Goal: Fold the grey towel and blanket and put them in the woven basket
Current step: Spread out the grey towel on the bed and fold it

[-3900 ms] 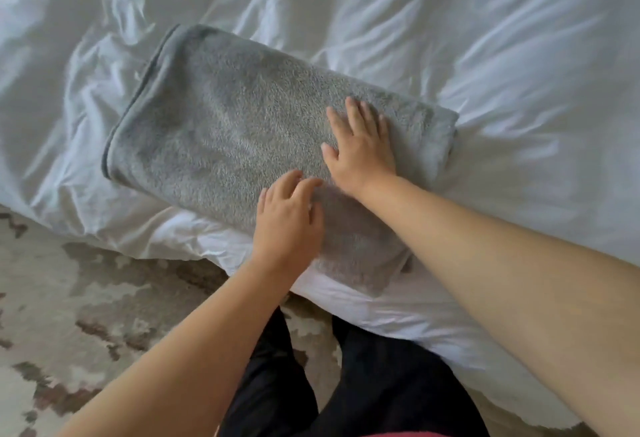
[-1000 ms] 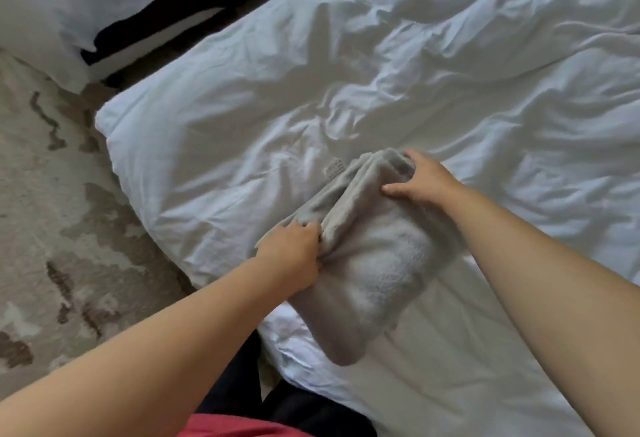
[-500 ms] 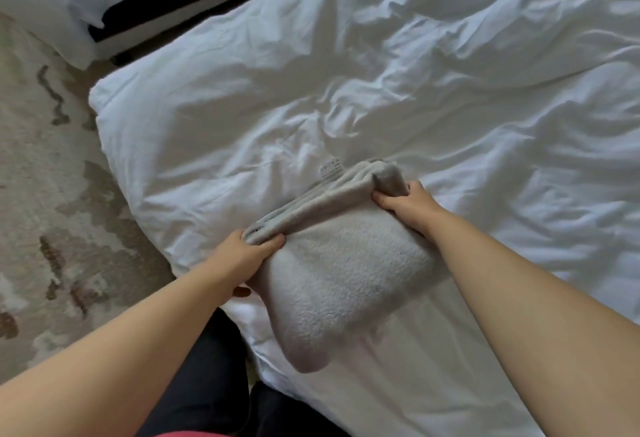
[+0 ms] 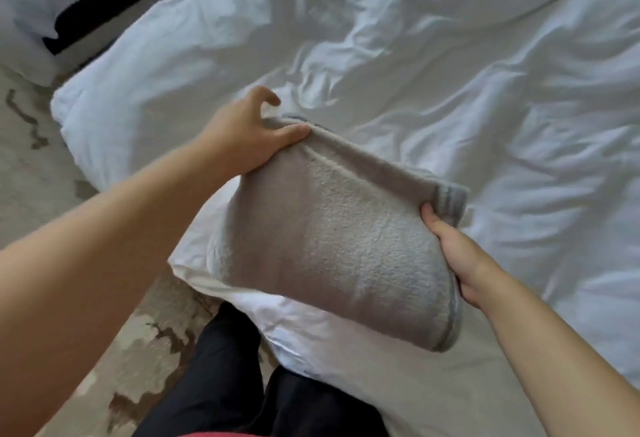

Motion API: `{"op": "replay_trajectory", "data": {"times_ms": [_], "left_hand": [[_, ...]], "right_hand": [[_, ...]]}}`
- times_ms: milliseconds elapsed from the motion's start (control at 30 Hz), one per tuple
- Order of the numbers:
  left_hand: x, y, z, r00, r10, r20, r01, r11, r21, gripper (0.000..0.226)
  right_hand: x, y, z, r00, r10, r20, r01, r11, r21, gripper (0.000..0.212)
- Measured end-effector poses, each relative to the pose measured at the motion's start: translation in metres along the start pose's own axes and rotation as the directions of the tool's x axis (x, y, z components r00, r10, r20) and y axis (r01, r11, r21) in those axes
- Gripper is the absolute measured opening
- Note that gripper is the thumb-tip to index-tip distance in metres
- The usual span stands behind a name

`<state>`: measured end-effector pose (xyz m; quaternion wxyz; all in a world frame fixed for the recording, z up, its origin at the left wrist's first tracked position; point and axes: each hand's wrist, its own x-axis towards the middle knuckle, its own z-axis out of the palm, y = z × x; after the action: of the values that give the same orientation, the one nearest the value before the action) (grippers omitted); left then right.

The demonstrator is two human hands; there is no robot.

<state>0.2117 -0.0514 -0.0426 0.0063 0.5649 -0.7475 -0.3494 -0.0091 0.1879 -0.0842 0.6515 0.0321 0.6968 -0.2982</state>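
The folded grey towel [image 4: 332, 249], on the white duvet [image 4: 450, 90] a moment ago, now hangs between the left hand [image 4: 242, 138] pinching one corner and the right hand [image 4: 460, 256] gripping the other, seemingly ready for the unseen basket.

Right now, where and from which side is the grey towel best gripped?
Both ends of its upper edge, from either side, as the left hand and right hand do: the grey towel is a thick folded bundle whose layers might splay.
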Motion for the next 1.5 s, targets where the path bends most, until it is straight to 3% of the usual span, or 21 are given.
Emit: {"op": "replay_trajectory", "data": {"times_ms": [100, 200, 267, 300, 367, 433, 467, 500, 567, 633, 733, 1100, 1200, 1367, 1500], "left_hand": [[0.000, 0.017, 0.013, 0.999, 0.012, -0.039, -0.007, 0.993, 0.114, 0.058], [-0.035, 0.026, 0.019, 0.955, 0.256, -0.150, -0.247, 0.966, 0.077, 0.034], [-0.062, 0.021, 0.025, 0.894, 0.447, -0.042, -0.440, 0.891, 0.114, 0.031], [-0.075, 0.016, 0.029, 0.878, 0.474, 0.070, -0.478, 0.861, 0.173, 0.036], [-0.093, 0.001, 0.040, 0.883, 0.382, 0.274, -0.462, 0.810, 0.361, 0.052], [-0.097, -0.013, 0.055, 0.890, 0.331, 0.315, -0.451, 0.748, 0.487, 0.061], [-0.095, -0.014, 0.059, 0.894, 0.336, 0.297, -0.445, 0.742, 0.501, 0.062], [-0.090, -0.013, 0.063, 0.904, 0.345, 0.253, -0.427, 0.757, 0.495, 0.062], [-0.078, -0.009, 0.070, 0.933, 0.332, 0.135, -0.355, 0.796, 0.490, 0.060], [-0.061, -0.009, 0.075, 0.951, 0.301, 0.065, -0.290, 0.808, 0.513, 0.061], [-0.039, -0.020, 0.081, 0.958, 0.278, 0.073, -0.273, 0.803, 0.529, 0.063], [-0.025, -0.049, 0.110, 0.954, 0.292, 0.072, -0.297, 0.873, 0.386, 0.066], [-0.011, -0.056, 0.129, 0.935, 0.352, -0.035, -0.317, 0.878, 0.360, 0.065], [0.014, -0.084, 0.176, 0.831, 0.492, -0.260, -0.404, 0.855, 0.327, 0.062], [0.029, -0.101, 0.206, 0.761, 0.558, -0.330, -0.459, 0.824, 0.333, 0.057]], "right_hand": [[0.010, 0.011, 0.021, 0.964, -0.028, -0.265, 0.013, 0.998, -0.057, 0.074], [0.011, 0.006, 0.035, 0.893, -0.056, -0.447, -0.027, 0.984, -0.176, 0.086], [0.008, -0.002, 0.039, 0.833, -0.089, -0.546, -0.050, 0.971, -0.234, 0.085], [0.004, -0.006, 0.042, 0.775, -0.134, -0.617, -0.050, 0.961, -0.271, 0.082], [-0.012, -0.017, 0.055, 0.613, -0.385, -0.690, 0.046, 0.889, -0.456, 0.071], [-0.029, -0.022, 0.082, 0.446, -0.742, -0.501, 0.253, 0.641, -0.724, 0.061], [-0.033, -0.020, 0.096, 0.398, -0.847, -0.353, 0.313, 0.487, -0.815, 0.059], [-0.034, -0.017, 0.109, 0.395, -0.893, -0.215, 0.335, 0.359, -0.871, 0.061], [-0.025, -0.008, 0.125, 0.522, -0.853, -0.033, 0.266, 0.199, -0.943, 0.065], [-0.003, 0.002, 0.123, 0.630, -0.776, 0.018, 0.158, 0.106, -0.982, 0.066], [0.023, 0.013, 0.105, 0.652, -0.757, -0.047, 0.082, 0.132, -0.988, 0.068], [0.051, 0.038, 0.072, 0.546, -0.807, -0.223, 0.036, 0.288, -0.957, 0.069], [0.079, 0.041, 0.075, 0.458, -0.855, -0.242, 0.055, 0.299, -0.953, 0.068], [0.133, 0.058, 0.070, 0.226, -0.951, -0.213, 0.092, 0.238, -0.967, 0.065], [0.161, 0.069, 0.072, 0.140, -0.970, -0.197, 0.061, 0.207, -0.976, 0.067]]}}
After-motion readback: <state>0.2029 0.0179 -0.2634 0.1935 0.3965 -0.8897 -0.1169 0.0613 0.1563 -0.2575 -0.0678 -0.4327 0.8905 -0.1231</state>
